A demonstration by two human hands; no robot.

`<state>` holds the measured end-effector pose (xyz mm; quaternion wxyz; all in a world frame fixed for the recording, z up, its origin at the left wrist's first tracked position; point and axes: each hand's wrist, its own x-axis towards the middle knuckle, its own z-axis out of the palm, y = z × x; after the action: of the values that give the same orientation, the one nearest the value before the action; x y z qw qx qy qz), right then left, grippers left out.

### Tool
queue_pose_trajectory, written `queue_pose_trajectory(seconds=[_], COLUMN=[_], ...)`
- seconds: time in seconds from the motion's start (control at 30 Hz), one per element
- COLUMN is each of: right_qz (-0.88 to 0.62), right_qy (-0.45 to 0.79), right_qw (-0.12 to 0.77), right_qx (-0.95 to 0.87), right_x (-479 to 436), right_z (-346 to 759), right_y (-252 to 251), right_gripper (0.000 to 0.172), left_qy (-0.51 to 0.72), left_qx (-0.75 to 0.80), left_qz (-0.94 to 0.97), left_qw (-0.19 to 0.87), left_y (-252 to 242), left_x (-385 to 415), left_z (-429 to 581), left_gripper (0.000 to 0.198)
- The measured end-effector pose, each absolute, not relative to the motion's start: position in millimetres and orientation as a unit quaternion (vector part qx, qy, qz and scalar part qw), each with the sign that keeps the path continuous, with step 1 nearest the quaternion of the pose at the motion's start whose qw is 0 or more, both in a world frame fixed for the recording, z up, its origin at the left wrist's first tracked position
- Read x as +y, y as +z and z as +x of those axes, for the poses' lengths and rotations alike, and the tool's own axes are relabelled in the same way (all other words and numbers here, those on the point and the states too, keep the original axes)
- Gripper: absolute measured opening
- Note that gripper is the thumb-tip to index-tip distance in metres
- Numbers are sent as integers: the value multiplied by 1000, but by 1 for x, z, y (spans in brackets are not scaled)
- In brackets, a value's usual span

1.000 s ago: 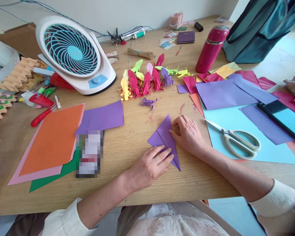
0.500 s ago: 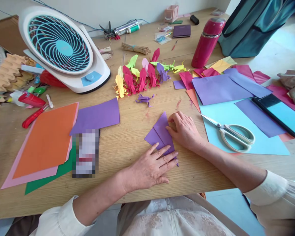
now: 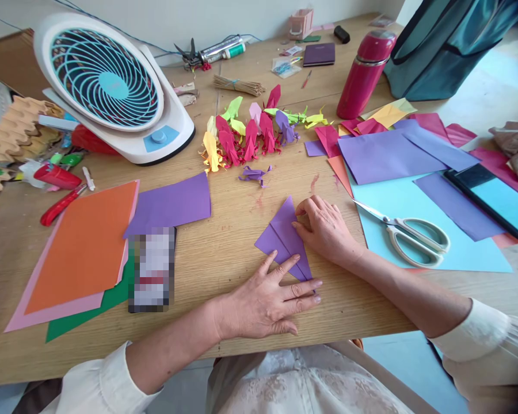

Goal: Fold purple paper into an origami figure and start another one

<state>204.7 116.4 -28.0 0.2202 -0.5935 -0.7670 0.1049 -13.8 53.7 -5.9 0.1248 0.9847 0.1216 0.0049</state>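
Note:
On the wooden table in front of me lies a piece of purple origami paper (image 3: 282,230), folded to points with crease lines across it. My left hand (image 3: 267,302) rests flat with spread fingers, their tips over the paper's near end and partly hiding its lower tip. Thumb and curled fingers of my right hand (image 3: 326,227) close on the paper's right edge; the exact grip is partly hidden. Beyond the paper is a small purple folded figure (image 3: 254,173), and behind it stand several origami figures (image 3: 250,138) in pink, yellow, green and purple.
White-handled scissors (image 3: 414,236) lie on a light-blue sheet (image 3: 470,256) at right, near a dark-edged phone (image 3: 496,198). A pink flask (image 3: 365,75) stands behind. Left are orange paper (image 3: 82,247), a purple sheet (image 3: 170,204), another phone (image 3: 151,270) and a fan (image 3: 112,86).
My left hand has slid slightly toward the near edge and right, its fingers spreading wider. More of the paper's lower part shows. My right hand stays at the paper's edge.

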Motion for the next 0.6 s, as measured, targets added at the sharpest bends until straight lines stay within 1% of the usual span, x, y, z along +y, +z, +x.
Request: queue_pose_trajectory(seconds=[0.07, 0.17, 0.27, 0.37, 0.6], right_qz=[-593, -589, -590, -592, -590], right_qy=[106, 105, 100, 96, 97], right_qw=[221, 216, 212, 213, 222], right_qx=[-767, -772, -772, -771, -770], right_x=[117, 117, 116, 116, 116], right_z=[205, 205, 205, 204, 204], right_y=[-28, -28, -28, -28, -28], right_gripper=[8, 7, 7, 8, 7], left_qy=[11, 24, 18, 8, 2], left_qx=[140, 222, 261, 253, 154], left_qz=[982, 969, 961, 961, 972], left_qw=[123, 100, 93, 108, 176], left_y=[-6, -10, -14, -16, -8], left_x=[55, 58, 62, 63, 59], left_z=[-13, -13, -14, -15, -14], left_gripper=[66, 85, 93, 94, 83])
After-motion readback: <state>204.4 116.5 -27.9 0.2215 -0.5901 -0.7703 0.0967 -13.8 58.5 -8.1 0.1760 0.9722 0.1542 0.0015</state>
